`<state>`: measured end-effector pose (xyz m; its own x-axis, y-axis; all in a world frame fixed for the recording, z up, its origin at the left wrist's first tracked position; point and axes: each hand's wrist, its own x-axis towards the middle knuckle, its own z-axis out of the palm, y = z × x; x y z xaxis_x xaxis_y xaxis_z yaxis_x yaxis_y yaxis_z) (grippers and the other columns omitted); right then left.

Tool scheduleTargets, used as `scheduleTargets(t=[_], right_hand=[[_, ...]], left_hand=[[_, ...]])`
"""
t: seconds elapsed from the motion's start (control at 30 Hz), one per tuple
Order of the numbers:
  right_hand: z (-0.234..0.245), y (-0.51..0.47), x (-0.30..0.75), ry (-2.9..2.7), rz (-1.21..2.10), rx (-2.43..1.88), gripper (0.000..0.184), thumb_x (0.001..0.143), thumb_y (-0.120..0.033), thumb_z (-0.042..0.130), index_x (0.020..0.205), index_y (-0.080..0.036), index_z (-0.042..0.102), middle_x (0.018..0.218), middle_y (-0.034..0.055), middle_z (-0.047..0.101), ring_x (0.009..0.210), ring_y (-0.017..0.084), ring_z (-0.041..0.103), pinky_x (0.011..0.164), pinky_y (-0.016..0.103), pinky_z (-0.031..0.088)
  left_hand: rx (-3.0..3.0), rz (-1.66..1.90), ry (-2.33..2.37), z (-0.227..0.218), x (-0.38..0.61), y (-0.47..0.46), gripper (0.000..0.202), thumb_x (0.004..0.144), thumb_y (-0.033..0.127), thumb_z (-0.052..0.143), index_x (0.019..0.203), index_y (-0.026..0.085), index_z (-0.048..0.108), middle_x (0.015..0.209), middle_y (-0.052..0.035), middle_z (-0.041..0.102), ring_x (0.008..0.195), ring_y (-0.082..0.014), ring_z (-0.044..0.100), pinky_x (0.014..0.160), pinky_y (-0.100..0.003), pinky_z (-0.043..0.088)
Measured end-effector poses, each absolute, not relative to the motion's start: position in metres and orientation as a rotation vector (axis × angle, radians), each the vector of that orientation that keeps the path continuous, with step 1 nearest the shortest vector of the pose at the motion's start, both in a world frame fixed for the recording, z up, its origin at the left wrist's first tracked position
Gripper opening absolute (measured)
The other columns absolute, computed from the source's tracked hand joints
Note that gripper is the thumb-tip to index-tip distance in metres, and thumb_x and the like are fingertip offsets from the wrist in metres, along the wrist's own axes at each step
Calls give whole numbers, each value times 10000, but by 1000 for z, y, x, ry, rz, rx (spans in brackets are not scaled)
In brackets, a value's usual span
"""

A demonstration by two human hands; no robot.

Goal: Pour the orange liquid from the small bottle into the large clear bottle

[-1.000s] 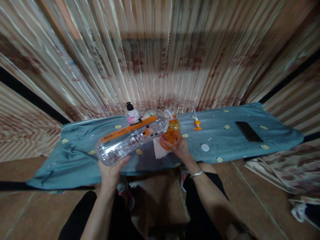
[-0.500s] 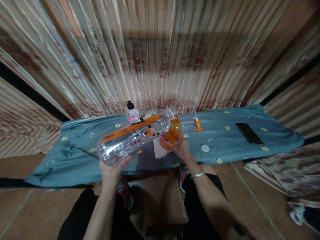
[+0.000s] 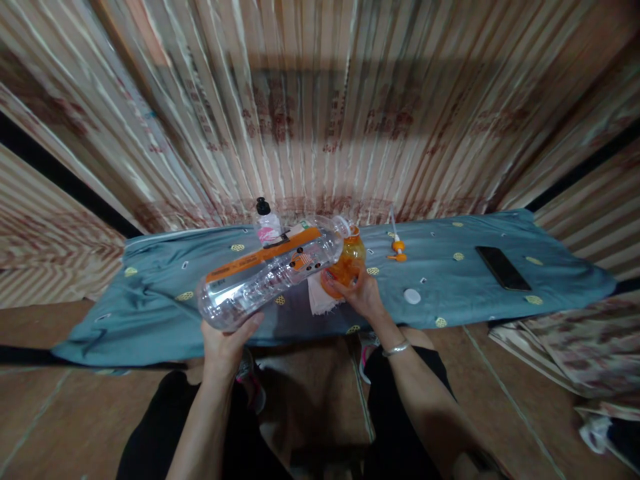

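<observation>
My left hand [image 3: 225, 340] grips the base end of a large clear plastic bottle [image 3: 270, 273] with an orange label. The bottle lies tilted, its neck to the right and a little higher in the picture than its base. Its uncapped mouth is at the open mouth of an orange see-through bottle [image 3: 347, 263]; whether the two rims touch I cannot tell. Around the lower part of the orange bottle my right hand [image 3: 363, 293] is closed. A white cloth [image 3: 321, 300] lies partly under and beside that bottle.
An orange pump head [image 3: 399, 252] with a clear tube and a round white cap [image 3: 413, 296] lie to the right. Farther right is a black phone [image 3: 503, 268]. Behind the clear bottle stands a black-capped bottle [image 3: 269, 223]. A blue-green patterned cloth [image 3: 155, 300] covers the table; a striped curtain [image 3: 310, 120] hangs behind.
The view has shifted slightly. Both hands keep their hold, and the clear bottle stays tilted at the mouth of the orange one with hardly any change.
</observation>
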<state>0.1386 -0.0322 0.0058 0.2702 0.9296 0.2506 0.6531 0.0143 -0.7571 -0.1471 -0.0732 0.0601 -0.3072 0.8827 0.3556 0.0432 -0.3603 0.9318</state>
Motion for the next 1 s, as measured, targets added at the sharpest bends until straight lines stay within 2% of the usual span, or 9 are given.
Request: scheduleTargets(t=[0.13, 0.23, 0.4, 0.57, 0.67, 0.87, 1.0], right_hand=[[5, -31, 140, -1480, 424, -1734, 824, 773, -725, 737, 1332, -138, 592, 1080, 171, 819, 990, 356, 799, 827, 476, 635], [6, -32, 139, -1469, 416, -1720, 860, 769, -727, 728, 1352, -111, 585, 1070, 185, 816, 973, 358, 799, 809, 480, 640], [8, -33, 137, -1435, 428, -1716, 791, 758, -672, 772, 1309, -126, 615, 1079, 187, 818, 982, 371, 799, 814, 484, 647], [7, -33, 138, -1416, 440, -1730, 717, 753, -574, 822, 1312, -173, 619, 1100, 155, 819, 1020, 367, 799, 854, 499, 653], [8, -33, 139, -1425, 460, -1727, 712, 755, -526, 834, 1331, -170, 611, 1118, 145, 815, 1041, 351, 798, 882, 497, 652], [11, -33, 138, -1448, 442, -1754, 772, 744, -534, 858, 1356, -142, 596, 1131, 171, 810, 1041, 351, 798, 879, 494, 650], [12, -33, 137, -1433, 449, -1768, 783, 744, -560, 847, 1361, -149, 595, 1149, 168, 809, 1057, 354, 794, 883, 484, 645]], left_hand=[[1205, 1751, 1120, 60, -148, -75, 825, 545, 282, 972, 1305, 273, 652, 1046, -11, 776, 1017, -229, 733, 1055, -374, 582], [1155, 1727, 1132, 64, -147, -77, 869, 498, 288, 985, 1303, 242, 658, 1080, -30, 772, 1013, -237, 734, 1007, -356, 598], [1114, 1678, 1220, 69, -146, -79, 693, 478, 382, 980, 1085, 164, 725, 960, -70, 781, 895, -254, 740, 847, -360, 635], [1151, 1681, 1226, 68, -146, -79, 522, 492, 368, 970, 918, 169, 742, 912, -69, 794, 818, -225, 726, 781, -334, 633], [1154, 1699, 1184, 71, -145, -79, 485, 502, 348, 967, 903, 179, 751, 896, -56, 796, 801, -213, 723, 744, -306, 627], [1068, 1722, 1191, 77, -142, -81, 627, 444, 308, 976, 1017, 177, 757, 877, -38, 787, 798, -217, 731, 738, -308, 633], [1081, 1703, 1180, 76, -142, -80, 519, 464, 285, 976, 925, 176, 765, 881, -39, 797, 834, -204, 732, 773, -281, 628]])
